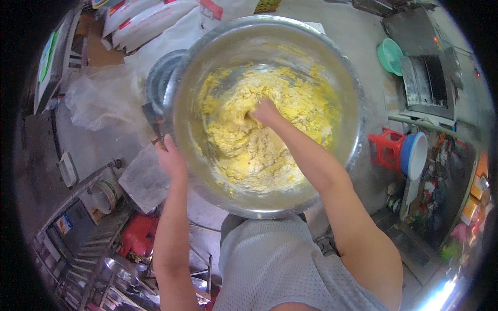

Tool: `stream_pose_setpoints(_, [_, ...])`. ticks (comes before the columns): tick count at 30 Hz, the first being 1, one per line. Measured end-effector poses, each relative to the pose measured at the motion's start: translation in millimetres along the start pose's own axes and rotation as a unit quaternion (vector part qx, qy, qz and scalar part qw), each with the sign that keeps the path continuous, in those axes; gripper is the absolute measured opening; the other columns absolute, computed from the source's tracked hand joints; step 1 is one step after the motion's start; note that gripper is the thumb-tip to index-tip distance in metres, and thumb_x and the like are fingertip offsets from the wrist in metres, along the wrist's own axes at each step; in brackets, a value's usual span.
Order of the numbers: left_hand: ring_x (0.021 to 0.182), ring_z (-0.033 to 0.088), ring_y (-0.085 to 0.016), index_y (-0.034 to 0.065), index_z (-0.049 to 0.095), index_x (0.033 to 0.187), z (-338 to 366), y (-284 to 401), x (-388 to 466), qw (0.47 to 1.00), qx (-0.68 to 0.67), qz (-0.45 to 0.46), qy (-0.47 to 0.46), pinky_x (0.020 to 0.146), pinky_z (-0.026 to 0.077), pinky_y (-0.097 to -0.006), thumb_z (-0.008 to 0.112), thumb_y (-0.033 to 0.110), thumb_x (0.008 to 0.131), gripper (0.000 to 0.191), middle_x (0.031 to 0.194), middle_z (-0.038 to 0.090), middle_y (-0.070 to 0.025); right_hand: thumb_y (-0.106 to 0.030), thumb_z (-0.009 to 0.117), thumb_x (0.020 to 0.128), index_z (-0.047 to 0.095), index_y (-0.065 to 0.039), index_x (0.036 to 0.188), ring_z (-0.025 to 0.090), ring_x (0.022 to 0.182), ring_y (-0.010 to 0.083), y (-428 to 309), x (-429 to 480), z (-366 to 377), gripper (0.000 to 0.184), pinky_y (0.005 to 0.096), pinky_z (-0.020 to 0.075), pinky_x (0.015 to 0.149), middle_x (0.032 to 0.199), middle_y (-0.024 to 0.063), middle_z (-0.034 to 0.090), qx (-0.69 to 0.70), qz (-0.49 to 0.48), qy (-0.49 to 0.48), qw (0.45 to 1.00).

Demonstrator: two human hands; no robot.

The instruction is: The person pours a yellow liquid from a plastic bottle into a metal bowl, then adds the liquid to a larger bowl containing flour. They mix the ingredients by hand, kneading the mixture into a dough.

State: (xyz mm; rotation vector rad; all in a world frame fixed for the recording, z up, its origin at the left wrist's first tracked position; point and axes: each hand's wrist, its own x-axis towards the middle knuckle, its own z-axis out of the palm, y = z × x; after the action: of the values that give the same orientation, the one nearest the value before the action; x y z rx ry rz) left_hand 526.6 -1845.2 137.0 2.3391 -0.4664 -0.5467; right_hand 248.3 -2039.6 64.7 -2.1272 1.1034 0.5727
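A large stainless steel bowl (268, 213) stands in front of my body. In it lies a crumbly yellow dough (249, 155), streaked with pale flour, and yellow smears cling to the wall. My right hand (266, 112) is pushed into the middle of this dough, with its fingers buried and hidden. Outside the bowl's left side, my left hand (170, 155) grips the handle of a scraper (151, 113) with a dark flat blade. The blade points away from me, close to the bowl's outer wall.
Behind the bowl's left side sits a grey tub (157, 83) near crumpled clear plastic (105, 97). White sacks (151, 27) lie at the far left. At right are a red plastic stool (387, 149), a blue-and-white basin (416, 155) and a green basin (389, 56). A rack (93, 241) occupies the lower left.
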Motion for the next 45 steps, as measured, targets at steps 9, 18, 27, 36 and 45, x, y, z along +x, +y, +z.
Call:
stream_pose_setpoints(9, [0.099,0.064,-0.036,0.0018,0.06,0.127,-1.8,16.6,-9.3,0.999,0.007,0.024,0.021,0.088,0.048,-0.0428,0.053,0.04,0.103,0.045,0.108,0.07,-0.0171,-0.045,0.078,0.086,0.055,-0.001,0.139,0.056,0.125,0.0334,186.4,-153.8,42.6,0.073,0.0458,0.0449,0.108,0.145,0.0197,0.053,0.537,0.272,0.198,0.774])
stream_pose_setpoints(18, [0.097,0.062,-0.031,-0.0043,0.061,0.116,1.7,8.4,-1.0,1.0,-0.019,0.011,0.014,0.088,0.046,-0.0399,0.053,0.043,0.103,0.05,0.104,0.067,-0.0178,-0.053,0.067,0.088,0.051,-0.012,0.145,0.054,0.127,0.0354,124.1,-10.8,-0.2,0.072,0.0512,0.0432,0.108,0.145,0.0189,0.052,0.812,0.167,0.294,0.476])
stream_pose_setpoints(27, [0.097,0.063,-0.036,-0.0012,0.06,0.116,-8.1,25.7,-11.8,0.999,0.038,0.025,0.003,0.088,0.046,-0.0445,0.052,0.048,0.102,0.052,0.104,0.068,-0.0185,-0.08,0.053,0.086,0.028,-0.029,0.16,0.028,0.15,0.042,-45.0,-15.3,-36.8,0.094,0.0525,0.0303,0.121,0.164,0.0246,0.023,0.22,0.09,-0.03,0.971])
stream_pose_setpoints(36, [0.098,0.065,-0.041,0.0017,0.06,0.121,-11.5,23.8,-10.4,0.998,0.023,0.056,0.004,0.086,0.048,-0.0477,0.052,0.05,0.101,0.053,0.104,0.07,-0.0207,-0.02,0.051,0.097,0.046,-0.019,0.152,0.032,0.149,0.0357,-74.9,-119.3,80.3,0.055,0.0609,0.0394,0.113,0.164,0.0151,0.028,-0.056,0.015,-0.178,0.982])
stream_pose_setpoints(45, [0.105,0.063,-0.042,0.0018,0.06,0.123,-8.6,14.7,-2.6,1.0,0.019,0.012,-0.014,0.089,0.047,-0.0478,0.052,0.054,0.099,0.058,0.113,0.069,-0.0211,-0.013,0.056,0.094,0.07,-0.006,0.118,0.057,0.12,0.0269,-56.0,-1.9,77.6,0.029,0.0505,0.0501,0.097,0.125,0.0127,0.064,-0.083,0.017,0.028,0.996])
